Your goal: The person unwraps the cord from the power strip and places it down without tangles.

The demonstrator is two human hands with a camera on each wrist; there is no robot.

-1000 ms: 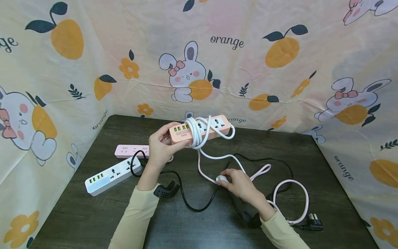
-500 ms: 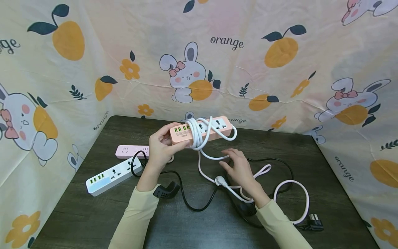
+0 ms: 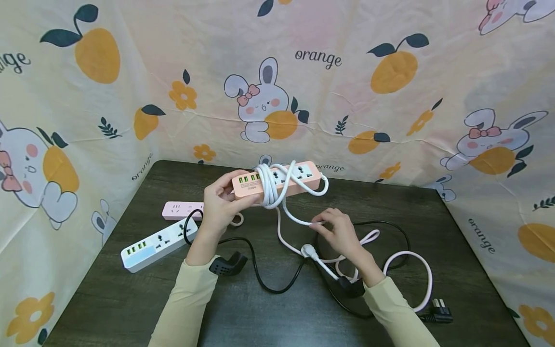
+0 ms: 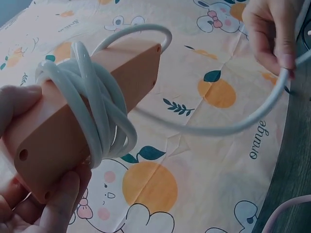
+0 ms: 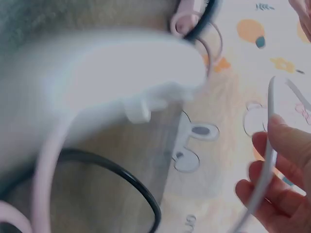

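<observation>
My left hand (image 3: 218, 205) grips the near end of a peach power strip (image 3: 248, 189), held up over the table's back part. Several turns of white cord (image 4: 95, 111) are wound round its middle, and one loop sticks out past its far end. To the right, my right hand (image 3: 340, 233) pinches the loose run of this cord between thumb and fingers, as the right wrist view also shows for the cord (image 5: 265, 179). The cord sags in a curve between the two hands. Below the right hand hangs a white plug (image 3: 309, 250), large and blurred in the right wrist view.
A white power strip (image 3: 147, 248) and a pink power strip (image 3: 179, 210) lie at the left. A black cord (image 3: 277, 292) snakes across the dark table (image 3: 260, 323) to a black plug (image 3: 441, 312). A pale pink cord (image 3: 429, 277) loops at the right. Patterned cloth (image 3: 329, 96) stands behind.
My right hand has let go of the white plug, moved up and taken hold of the white cord. My left hand with the peach power strip stays nearly in place.
</observation>
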